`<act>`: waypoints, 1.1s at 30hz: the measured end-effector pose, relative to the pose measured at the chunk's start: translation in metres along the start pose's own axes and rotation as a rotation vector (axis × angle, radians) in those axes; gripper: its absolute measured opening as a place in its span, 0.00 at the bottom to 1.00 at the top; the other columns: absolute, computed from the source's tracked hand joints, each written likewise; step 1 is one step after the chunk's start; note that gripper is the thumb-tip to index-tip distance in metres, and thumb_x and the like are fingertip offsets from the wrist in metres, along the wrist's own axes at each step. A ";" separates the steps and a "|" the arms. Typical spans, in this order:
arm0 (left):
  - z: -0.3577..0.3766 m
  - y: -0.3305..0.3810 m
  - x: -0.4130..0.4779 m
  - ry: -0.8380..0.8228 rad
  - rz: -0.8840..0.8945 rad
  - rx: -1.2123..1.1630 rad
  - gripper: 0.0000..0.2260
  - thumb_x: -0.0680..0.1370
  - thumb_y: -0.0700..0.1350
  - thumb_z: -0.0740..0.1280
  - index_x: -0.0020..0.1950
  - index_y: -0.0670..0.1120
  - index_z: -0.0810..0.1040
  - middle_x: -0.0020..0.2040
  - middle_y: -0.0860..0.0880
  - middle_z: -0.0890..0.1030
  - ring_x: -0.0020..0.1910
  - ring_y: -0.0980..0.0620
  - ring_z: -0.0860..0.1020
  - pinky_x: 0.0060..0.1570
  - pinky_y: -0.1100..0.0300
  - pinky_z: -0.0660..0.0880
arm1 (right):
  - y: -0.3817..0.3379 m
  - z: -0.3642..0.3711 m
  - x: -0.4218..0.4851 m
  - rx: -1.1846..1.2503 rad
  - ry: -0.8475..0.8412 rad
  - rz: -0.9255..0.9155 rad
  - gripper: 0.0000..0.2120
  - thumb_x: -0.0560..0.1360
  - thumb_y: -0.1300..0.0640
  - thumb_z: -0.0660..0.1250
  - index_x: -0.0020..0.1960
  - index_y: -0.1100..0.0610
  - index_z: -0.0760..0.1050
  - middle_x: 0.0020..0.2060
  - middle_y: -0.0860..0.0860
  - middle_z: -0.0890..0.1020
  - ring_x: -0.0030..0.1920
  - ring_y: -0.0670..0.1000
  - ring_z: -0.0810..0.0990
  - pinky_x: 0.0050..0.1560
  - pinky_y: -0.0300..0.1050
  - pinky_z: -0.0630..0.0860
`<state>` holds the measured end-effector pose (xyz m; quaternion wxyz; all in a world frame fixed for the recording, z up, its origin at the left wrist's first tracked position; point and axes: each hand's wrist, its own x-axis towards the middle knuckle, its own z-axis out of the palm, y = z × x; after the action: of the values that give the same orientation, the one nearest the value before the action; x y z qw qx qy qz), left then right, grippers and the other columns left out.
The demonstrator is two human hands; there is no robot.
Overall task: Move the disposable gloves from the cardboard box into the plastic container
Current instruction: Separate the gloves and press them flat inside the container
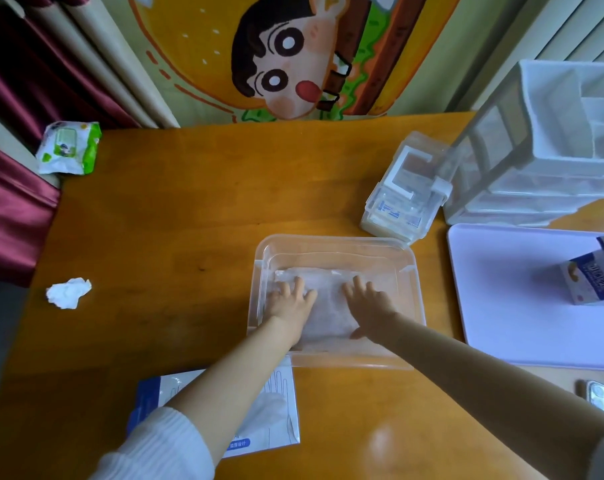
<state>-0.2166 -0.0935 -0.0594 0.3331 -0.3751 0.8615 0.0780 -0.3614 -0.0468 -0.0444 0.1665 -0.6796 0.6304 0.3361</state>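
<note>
Nearest us, the flat cardboard box point(283, 410) lies on the counter point(189, 220), partly under our left forearm. Beyond it, our left hand point(290, 299) and right hand point(370, 303) have their fingers spread and straight, gripping nothing. Both press flat on the stack of gloves point(328, 306) lying inside the clear plastic container point(335, 239). Farther left sit a crumpled tissue point(68, 292) and, at the far edge, a pack of wipes point(68, 148).
</note>
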 end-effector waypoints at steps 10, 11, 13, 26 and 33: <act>-0.011 0.003 0.003 -0.092 -0.039 0.162 0.34 0.78 0.42 0.64 0.78 0.44 0.46 0.77 0.34 0.45 0.73 0.29 0.55 0.67 0.46 0.65 | 0.003 0.002 0.006 0.030 0.088 0.024 0.41 0.75 0.50 0.68 0.75 0.64 0.46 0.73 0.61 0.57 0.64 0.56 0.71 0.58 0.44 0.71; -0.014 0.002 0.003 -0.095 -0.031 0.164 0.32 0.79 0.42 0.63 0.77 0.43 0.48 0.77 0.35 0.48 0.73 0.31 0.57 0.68 0.46 0.62 | 0.007 -0.002 0.003 0.069 0.076 0.024 0.41 0.74 0.48 0.69 0.74 0.63 0.50 0.71 0.60 0.61 0.64 0.56 0.71 0.59 0.45 0.71; -0.023 -0.002 -0.002 -0.060 -0.014 0.163 0.27 0.80 0.43 0.61 0.76 0.42 0.54 0.75 0.38 0.58 0.72 0.36 0.61 0.70 0.46 0.59 | 0.014 -0.013 -0.006 0.184 0.064 0.025 0.34 0.74 0.49 0.69 0.71 0.62 0.57 0.67 0.57 0.67 0.64 0.56 0.71 0.60 0.47 0.70; -0.009 -0.056 -0.118 0.824 -0.151 -0.358 0.13 0.72 0.28 0.64 0.45 0.45 0.72 0.44 0.48 0.77 0.45 0.45 0.75 0.49 0.51 0.66 | -0.073 -0.033 -0.109 0.533 0.888 -0.519 0.12 0.78 0.52 0.57 0.53 0.59 0.74 0.46 0.53 0.78 0.43 0.54 0.79 0.34 0.47 0.76; 0.069 -0.068 -0.156 0.410 -0.250 -0.696 0.06 0.81 0.38 0.59 0.52 0.48 0.73 0.56 0.52 0.76 0.52 0.54 0.73 0.50 0.62 0.71 | -0.143 0.001 -0.103 0.190 0.721 -0.498 0.19 0.62 0.47 0.79 0.48 0.54 0.82 0.44 0.51 0.83 0.42 0.51 0.82 0.34 0.40 0.76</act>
<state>-0.0561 -0.0225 -0.0058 0.0154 -0.5747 0.7801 0.2469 -0.2210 0.0517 -0.0048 0.0737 -0.8661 0.4934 -0.0320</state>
